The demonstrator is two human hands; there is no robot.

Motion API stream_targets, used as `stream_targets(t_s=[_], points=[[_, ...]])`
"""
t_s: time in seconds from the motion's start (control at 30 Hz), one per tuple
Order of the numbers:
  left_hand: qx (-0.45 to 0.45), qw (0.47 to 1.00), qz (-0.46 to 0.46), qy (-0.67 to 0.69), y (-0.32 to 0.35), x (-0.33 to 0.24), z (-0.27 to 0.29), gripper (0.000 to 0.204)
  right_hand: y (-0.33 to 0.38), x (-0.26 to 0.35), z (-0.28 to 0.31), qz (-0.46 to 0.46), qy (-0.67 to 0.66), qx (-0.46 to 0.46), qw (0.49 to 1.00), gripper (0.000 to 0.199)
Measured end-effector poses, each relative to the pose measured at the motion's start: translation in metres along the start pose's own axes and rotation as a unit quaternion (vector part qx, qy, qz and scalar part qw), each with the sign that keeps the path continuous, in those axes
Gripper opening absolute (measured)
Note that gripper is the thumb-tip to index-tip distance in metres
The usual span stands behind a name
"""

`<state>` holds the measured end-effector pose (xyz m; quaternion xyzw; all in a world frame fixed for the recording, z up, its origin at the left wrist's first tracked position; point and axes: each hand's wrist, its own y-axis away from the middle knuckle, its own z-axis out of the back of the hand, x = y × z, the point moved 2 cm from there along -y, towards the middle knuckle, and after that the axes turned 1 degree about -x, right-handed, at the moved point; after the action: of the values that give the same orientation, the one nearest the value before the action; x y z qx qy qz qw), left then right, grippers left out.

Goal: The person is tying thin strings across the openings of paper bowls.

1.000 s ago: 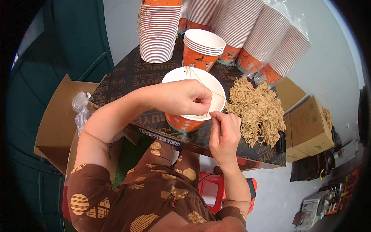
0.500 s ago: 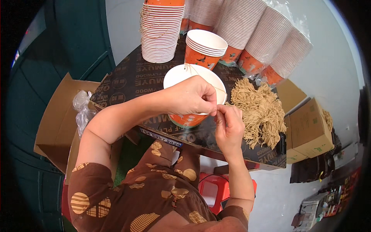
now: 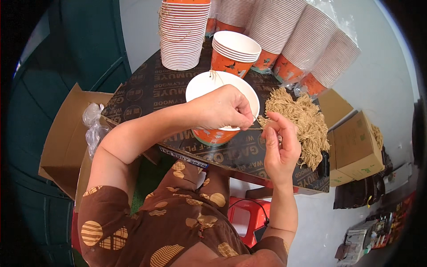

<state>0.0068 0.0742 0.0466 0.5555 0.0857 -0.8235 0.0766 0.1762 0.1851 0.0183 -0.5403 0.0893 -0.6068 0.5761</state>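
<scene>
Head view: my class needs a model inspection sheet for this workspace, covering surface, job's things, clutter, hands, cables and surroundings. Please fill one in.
Surface: dark tabletop with printed lettering.
Job's things: white-lined orange bucket, twine at its far rim; tangled twine pile to its right; tall bucket stack, short bucket stack and plastic-wrapped stacks behind.
Clutter: small black object at the table's right edge; crumpled clear plastic by an open carton, left.
Left hand: pinching twine.
Right hand: fingers curled at the twine; grip unclear.
Cables: thin black cord by a red stool.
Surroundings: dark green panels left, cardboard boxes right.
</scene>
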Motion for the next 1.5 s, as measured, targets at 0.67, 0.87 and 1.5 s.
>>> stream_targets(t_s=[0.67, 0.87, 1.5], points=[[-0.021, 0.997, -0.063, 0.026, -0.005, 0.004, -0.001, 0.011, -0.070, 0.021, -0.014, 0.184, 0.001, 0.109, 0.977, 0.028], [0.002, 0.999, -0.005, 0.051, -0.003, 0.009, 0.000, 0.008, -0.045, 0.005, 0.012, 0.128, 0.017, 0.040, 0.991, 0.020], [0.013, 0.999, -0.028, 0.041, -0.004, 0.007, 0.001, 0.008, -0.015, -0.002, -0.018, 0.104, 0.066, 0.037, 0.992, 0.018]])
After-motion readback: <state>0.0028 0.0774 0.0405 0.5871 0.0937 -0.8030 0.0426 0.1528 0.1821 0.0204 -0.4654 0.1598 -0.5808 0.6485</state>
